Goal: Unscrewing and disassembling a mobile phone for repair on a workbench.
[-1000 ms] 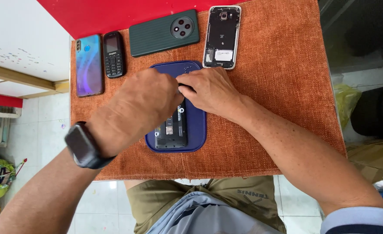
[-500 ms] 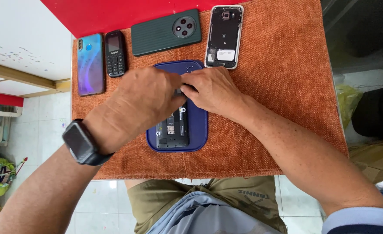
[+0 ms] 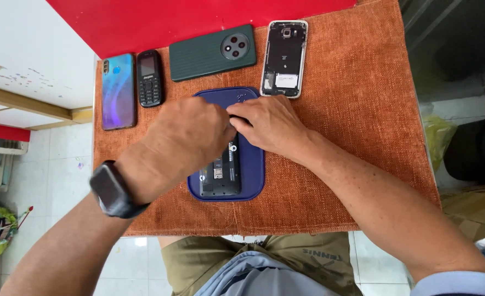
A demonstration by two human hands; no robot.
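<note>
1. Little has shifted since the earlier frames: both hands stay bunched over the upper end of the opened phone (image 3: 221, 174), the left hand (image 3: 190, 137) edging slightly toward the right

2. That opened phone lies back-up on a blue tray (image 3: 253, 175) in the middle of the orange cloth (image 3: 357, 109), which likely keeps small parts from rolling off

3. Left hand, with a dark watch (image 3: 111, 192) at the wrist, is curled palm-down over the phone, fingers bent; whether it pinches anything I cannot tell

4. Right hand (image 3: 270, 125) is also curled, fingertips meeting the left at the phone's top edge, seemingly bracing it; its grasp is hidden

5. Lined up beyond the tray: a blue smartphone (image 3: 117, 90), a black keypad phone (image 3: 149, 78), a dark green phone (image 3: 212, 52) and a backless phone (image 3: 284, 57), well clear of the hands
</note>
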